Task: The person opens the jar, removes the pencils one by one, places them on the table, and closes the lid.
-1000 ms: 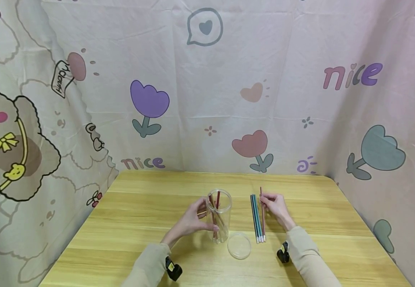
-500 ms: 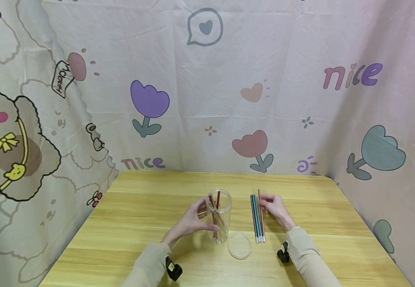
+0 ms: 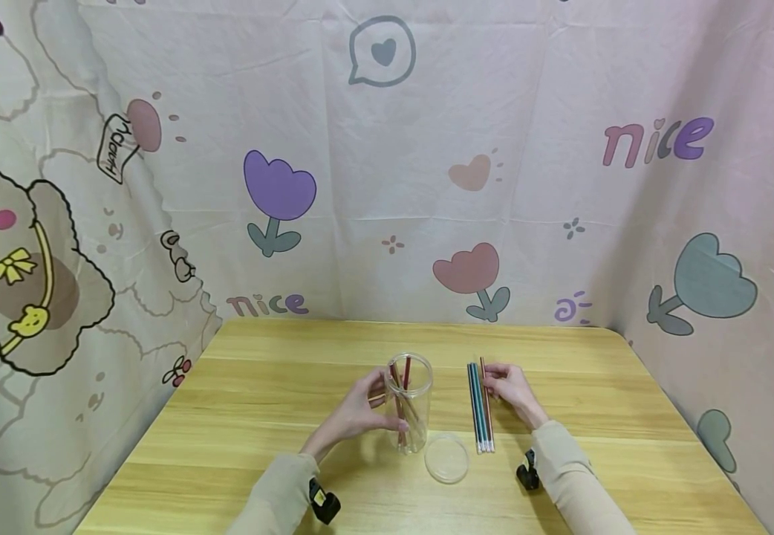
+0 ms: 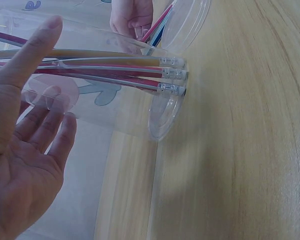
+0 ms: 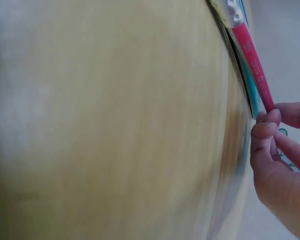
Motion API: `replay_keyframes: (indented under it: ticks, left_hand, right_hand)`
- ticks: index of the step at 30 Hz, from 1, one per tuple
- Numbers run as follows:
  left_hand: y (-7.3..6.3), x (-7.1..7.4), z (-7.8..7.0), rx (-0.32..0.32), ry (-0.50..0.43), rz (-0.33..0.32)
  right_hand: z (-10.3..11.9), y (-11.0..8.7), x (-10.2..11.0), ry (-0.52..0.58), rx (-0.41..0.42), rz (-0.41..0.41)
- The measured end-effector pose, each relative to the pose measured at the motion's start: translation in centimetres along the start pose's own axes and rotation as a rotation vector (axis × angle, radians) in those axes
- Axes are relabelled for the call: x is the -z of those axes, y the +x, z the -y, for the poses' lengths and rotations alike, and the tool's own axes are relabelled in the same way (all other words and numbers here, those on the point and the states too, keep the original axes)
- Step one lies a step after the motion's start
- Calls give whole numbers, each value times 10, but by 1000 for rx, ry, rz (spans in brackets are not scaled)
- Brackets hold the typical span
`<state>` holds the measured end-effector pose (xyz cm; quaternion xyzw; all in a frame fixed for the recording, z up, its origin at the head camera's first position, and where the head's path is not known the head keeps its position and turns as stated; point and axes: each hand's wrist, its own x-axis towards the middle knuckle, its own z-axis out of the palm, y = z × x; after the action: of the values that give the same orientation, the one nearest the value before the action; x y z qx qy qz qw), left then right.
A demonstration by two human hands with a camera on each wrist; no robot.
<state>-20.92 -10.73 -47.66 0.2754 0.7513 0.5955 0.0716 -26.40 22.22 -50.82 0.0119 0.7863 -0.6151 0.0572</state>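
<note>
A clear plastic jar stands upright on the table, with my left hand gripping its left side. In the left wrist view the thumb lies on the near side of the jar wall and the fingers curl behind it. Pencils lean inside, red and yellowish, their eraser ends at the bottom. To the right, my right hand pinches a red pencil near its far end, between thumb and fingertips. That pencil lies alongside a row of dark and teal pencils, erasers toward me.
A round clear lid lies flat on the wooden table, between the jar and the pencil row. Behind the table hangs a printed cloth. A black wrist camera sits at the left sleeve, another at the right.
My right hand has shifted the red pencil slightly left and toward me, closer against the row of pencils. The left hand and jar have stayed put.
</note>
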Motion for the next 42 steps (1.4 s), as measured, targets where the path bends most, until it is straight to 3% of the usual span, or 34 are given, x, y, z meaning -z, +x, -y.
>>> replay_keyframes:
  ticks: [12,28,42]
  left_hand:
    - [0,0,-1,4,-16,3]
    - [0,0,-4,37,-19,1]
    - [0,0,-2,33,-20,1]
  right_hand:
    - [7,-6,-1,-43,23,12]
    - [-3,2,-1,-107,34,-13]
    - [-1,0,1,-45,28,3]
